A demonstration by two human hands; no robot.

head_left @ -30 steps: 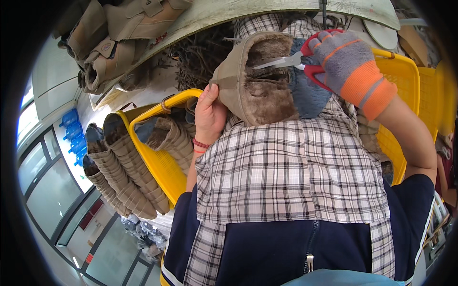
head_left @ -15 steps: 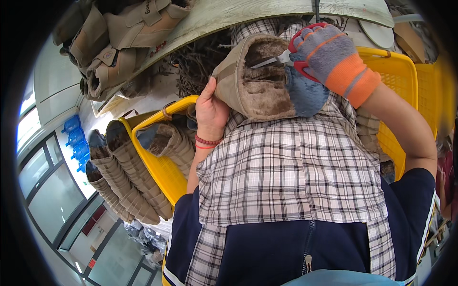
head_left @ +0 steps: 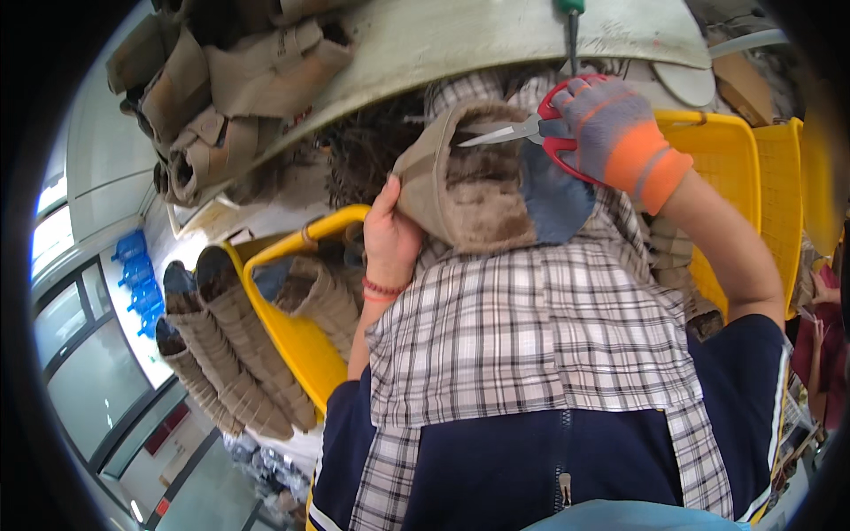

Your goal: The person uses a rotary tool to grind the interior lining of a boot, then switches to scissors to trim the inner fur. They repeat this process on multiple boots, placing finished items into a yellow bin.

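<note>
My bare left hand point(head_left: 391, 237), with a red bead bracelet at its wrist, grips the left side of a tan fur-lined shoe upper point(head_left: 425, 181). Brown plush lining shows in the upper's opening, and a blue lining patch lies at its right edge. My right hand point(head_left: 606, 128), in a grey and orange knit glove, is closed round the red handles of a pair of scissors point(head_left: 529, 130). Their blades point left across the opening, over the brown lining; whether they touch it I cannot tell. The upper rests against my plaid apron point(head_left: 496, 345).
A pale worktop point(head_left: 496, 40) bears piled tan shoe uppers point(head_left: 252, 75) at upper left and a green-handled tool point(head_left: 571, 9). Dark trimmings point(head_left: 367, 155) lie below its edge. Yellow baskets point(head_left: 297, 332) point(head_left: 726, 168) flank me, with stacked uppers point(head_left: 235, 341) by the left one.
The view has shifted, bringing the green handle into sight. More of the scissor blades shows above the lining now. Both hands keep their holds.
</note>
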